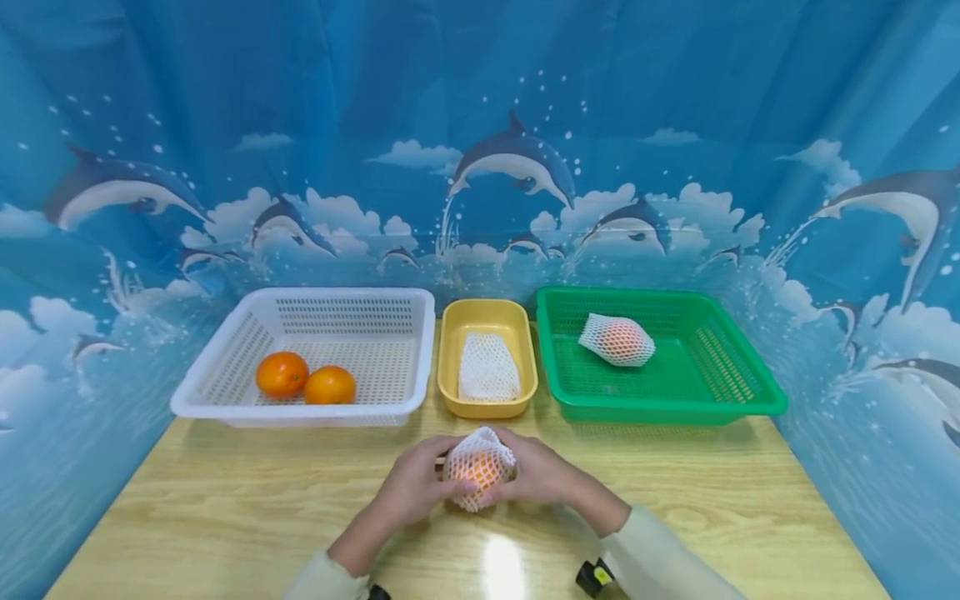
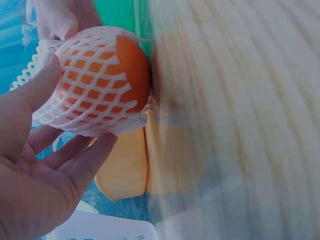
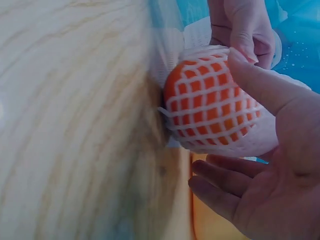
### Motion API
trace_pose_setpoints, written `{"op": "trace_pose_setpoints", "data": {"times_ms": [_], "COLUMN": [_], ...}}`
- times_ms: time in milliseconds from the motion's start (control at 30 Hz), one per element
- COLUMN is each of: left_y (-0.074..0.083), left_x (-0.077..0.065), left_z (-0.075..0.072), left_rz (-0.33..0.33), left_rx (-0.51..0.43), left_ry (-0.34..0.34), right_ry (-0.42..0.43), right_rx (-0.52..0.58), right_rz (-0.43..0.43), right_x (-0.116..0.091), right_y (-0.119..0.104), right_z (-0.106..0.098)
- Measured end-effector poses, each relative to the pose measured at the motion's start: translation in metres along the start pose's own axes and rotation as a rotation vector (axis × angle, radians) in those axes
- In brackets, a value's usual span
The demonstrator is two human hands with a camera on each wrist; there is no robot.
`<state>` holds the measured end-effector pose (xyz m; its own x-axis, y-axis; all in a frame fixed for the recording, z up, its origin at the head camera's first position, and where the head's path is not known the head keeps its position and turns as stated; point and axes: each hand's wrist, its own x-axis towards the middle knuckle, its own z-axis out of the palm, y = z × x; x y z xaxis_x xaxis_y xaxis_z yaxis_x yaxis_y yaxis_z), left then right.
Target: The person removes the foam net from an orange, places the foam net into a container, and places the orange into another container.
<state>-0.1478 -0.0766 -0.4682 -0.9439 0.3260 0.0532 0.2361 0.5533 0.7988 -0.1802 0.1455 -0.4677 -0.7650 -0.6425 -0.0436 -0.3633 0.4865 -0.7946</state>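
Observation:
An orange (image 1: 480,472) sits at the table's middle, sheathed in a white foam net sleeve (image 2: 92,75) that leaves part of its lower end bare. My left hand (image 1: 422,478) grips it from the left, thumb on the near side and fingers curled under the net. From the right, my right hand (image 1: 536,468) holds the same netted orange, its thumb (image 3: 250,75) pressed on the mesh. Loose netting gathers at the end away from the table. Beyond the hands, the yellow basket (image 1: 449,392) contains flat white foam nets (image 1: 487,367).
On the left, a white basket (image 1: 300,414) holds two bare oranges (image 1: 282,375). To the right, a green basket (image 1: 667,408) contains one netted fruit (image 1: 622,342). A blue dolphin-print curtain (image 1: 480,83) surrounds the wooden table (image 1: 262,500) at the back and sides.

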Motion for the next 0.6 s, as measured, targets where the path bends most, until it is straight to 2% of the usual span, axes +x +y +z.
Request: {"op": "trace_pose_setpoints", "data": {"times_ms": [100, 200, 333, 467, 533, 600], "left_y": [-0.0014, -0.0030, -0.0018, -0.0010, -0.0015, -0.0022], "left_x": [0.0006, 0.0006, -0.0001, -0.0013, -0.0011, -0.0007], "left_z": [-0.0022, -0.0030, -0.0026, -0.0026, -0.0030, -0.0036], "left_rz": [-0.034, -0.036, 0.009, 0.041, 0.038, 0.036], "left_rx": [-0.005, -0.007, 0.029, 0.108, 0.133, 0.127], "left_ry": [0.018, 0.059, 0.128, 0.192, 0.208, 0.192], "right_ry": [-0.005, -0.002, 0.011, 0.023, 0.029, 0.028], "right_rx": [0.014, 0.032, 0.042, 0.044, 0.042, 0.041], "right_rz": [-0.008, -0.020, -0.029, -0.017, -0.006, -0.003], "right_x": [0.0011, 0.0024, 0.0033, 0.0032, 0.0025, 0.0016], "right_y": [0.0009, -0.0002, -0.0018, -0.0020, -0.0015, -0.0011], "right_z": [0.0022, 0.0041, 0.0053, 0.0059, 0.0058, 0.0051]}}
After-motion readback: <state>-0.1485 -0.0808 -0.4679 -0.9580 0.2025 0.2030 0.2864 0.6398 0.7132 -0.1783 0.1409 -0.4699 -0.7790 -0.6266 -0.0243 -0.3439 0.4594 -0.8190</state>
